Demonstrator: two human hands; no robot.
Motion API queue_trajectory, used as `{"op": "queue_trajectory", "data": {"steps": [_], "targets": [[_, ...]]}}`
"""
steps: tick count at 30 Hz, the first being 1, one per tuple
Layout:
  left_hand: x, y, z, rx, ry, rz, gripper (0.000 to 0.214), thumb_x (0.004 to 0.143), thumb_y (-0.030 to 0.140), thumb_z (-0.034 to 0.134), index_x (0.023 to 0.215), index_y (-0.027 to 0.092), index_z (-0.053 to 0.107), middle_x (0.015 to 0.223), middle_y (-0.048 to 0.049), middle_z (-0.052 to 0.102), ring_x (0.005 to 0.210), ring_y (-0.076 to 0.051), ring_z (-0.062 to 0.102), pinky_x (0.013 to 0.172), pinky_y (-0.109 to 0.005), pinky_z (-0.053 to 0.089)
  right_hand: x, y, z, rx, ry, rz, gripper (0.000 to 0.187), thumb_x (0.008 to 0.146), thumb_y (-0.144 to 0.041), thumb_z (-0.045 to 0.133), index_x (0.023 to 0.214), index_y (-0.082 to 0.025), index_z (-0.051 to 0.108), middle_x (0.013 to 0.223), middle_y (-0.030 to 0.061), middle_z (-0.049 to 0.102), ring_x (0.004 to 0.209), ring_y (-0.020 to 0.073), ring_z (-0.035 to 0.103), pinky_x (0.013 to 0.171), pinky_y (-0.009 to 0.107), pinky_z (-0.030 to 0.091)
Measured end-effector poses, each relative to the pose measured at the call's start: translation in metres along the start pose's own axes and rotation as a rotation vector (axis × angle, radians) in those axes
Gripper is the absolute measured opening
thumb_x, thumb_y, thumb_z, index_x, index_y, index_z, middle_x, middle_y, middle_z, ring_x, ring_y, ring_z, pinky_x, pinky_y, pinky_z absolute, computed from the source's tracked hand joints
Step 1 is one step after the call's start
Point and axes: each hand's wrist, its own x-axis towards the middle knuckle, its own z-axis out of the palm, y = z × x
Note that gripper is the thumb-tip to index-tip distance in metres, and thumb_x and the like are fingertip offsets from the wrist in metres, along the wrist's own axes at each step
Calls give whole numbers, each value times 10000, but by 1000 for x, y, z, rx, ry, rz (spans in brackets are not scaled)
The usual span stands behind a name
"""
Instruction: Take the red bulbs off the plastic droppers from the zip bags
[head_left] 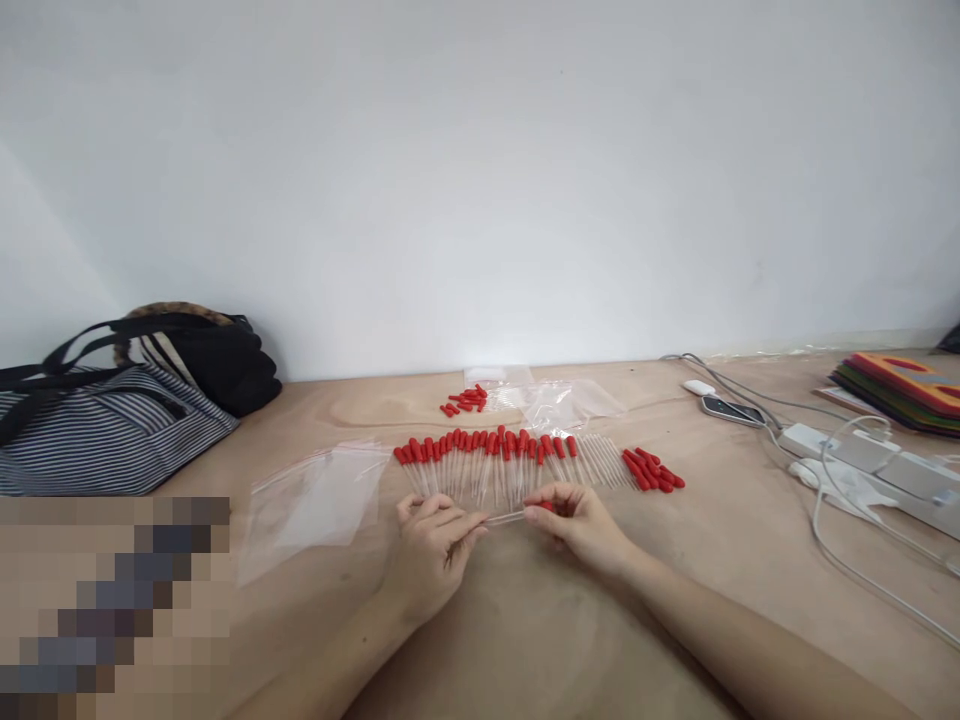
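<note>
Between my two hands lies a clear dropper [506, 517], held level above the table. My left hand [439, 545] pinches the tube at its left end. At the other end, the fingers of my right hand [581, 522] close on its red rubber bulb [547, 506]. Just beyond my hands, a fan of red-capped droppers [491, 460] is spread on the table, bulbs pointing away from me. To the right of the fan lie several bare clear tubes [604, 460], then a small heap of loose red bulbs [654, 470].
Clear zip bags [330, 500] lie at left, others [566, 402] at the back beside more red bulbs [466, 400] and tubes. A striped bag [112, 430] stands far left. A power strip [877, 465] with cables, a dark handheld device [731, 410] and coloured sheets [900, 390] occupy the right.
</note>
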Motion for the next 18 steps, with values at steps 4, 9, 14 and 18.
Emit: {"op": "queue_trajectory", "data": {"steps": [4, 9, 14, 18], "targets": [[-3, -2, 7, 16, 32, 41, 162, 843, 243, 486, 862, 281, 643, 659, 45, 677, 710, -158, 554, 767, -373, 223, -4, 8, -3, -331, -14, -165, 241, 684, -406, 649, 763, -181, 680, 634, 0, 627, 534, 94, 493, 517, 219, 379], [-7, -1, 13, 80, 18, 139, 180, 861, 260, 470, 802, 277, 639, 629, 46, 654, 685, -137, 531, 787, -362, 223, -10, 15, 4, -553, -25, -345, 157, 733, -359, 615, 741, -216, 680, 682, 12, 654, 590, 123, 537, 558, 240, 402], [-11, 2, 11, 132, 6, 152, 227, 851, 211, 446, 696, 247, 607, 575, 42, 624, 657, -134, 507, 800, -365, 224, -16, 16, 0, -733, -67, -589, 199, 796, -354, 558, 686, -219, 656, 630, 20, 639, 614, 137, 511, 579, 260, 392], [-11, 5, 9, 135, 3, 164, 214, 830, 172, 443, 677, 229, 582, 578, 42, 617, 651, -135, 507, 788, -363, 224, -18, 17, -3, -778, -57, -660, 227, 812, -354, 540, 664, -214, 641, 576, 18, 603, 584, 132, 493, 538, 248, 371]]}}
